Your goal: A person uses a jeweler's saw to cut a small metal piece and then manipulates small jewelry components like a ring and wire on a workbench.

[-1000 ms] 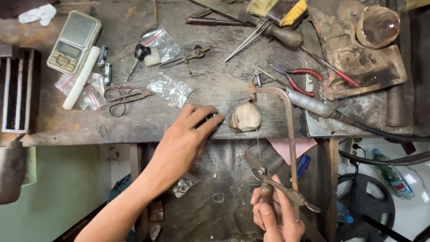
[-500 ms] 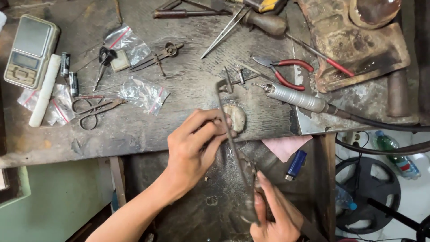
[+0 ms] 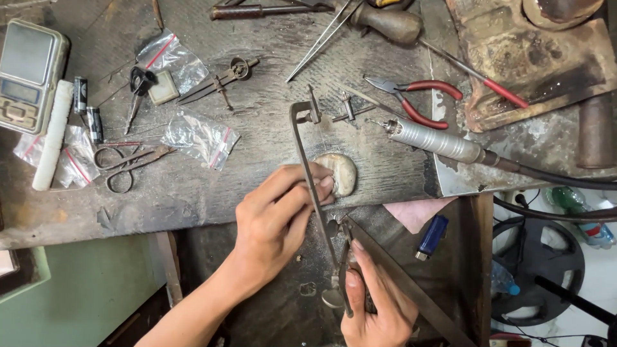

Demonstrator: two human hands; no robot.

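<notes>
Jeweller's saw [image 3: 315,186] stands at the bench's near edge; my right hand [image 3: 376,299] is closed around its handle, my left hand [image 3: 276,222] pinches beside the pale bench peg [image 3: 340,172]. Red pliers [image 3: 418,99] and a rotary handpiece [image 3: 437,141] crowd far right.

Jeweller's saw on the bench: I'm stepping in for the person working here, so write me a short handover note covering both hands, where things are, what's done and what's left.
Left hand: fingertips pressed on a small piece at the worn bench pin; the piece itself is hidden.
Right hand: gripping the handle of the jeweller's saw, frame upright, beside the left fingers.
Nearby on the workbench: red-handled pliers, rotary handpiece, scissors, pocket scale.
Done: piece and saw are in position.
Left: cut progress cannot be seen, so check it before sawing.
</notes>
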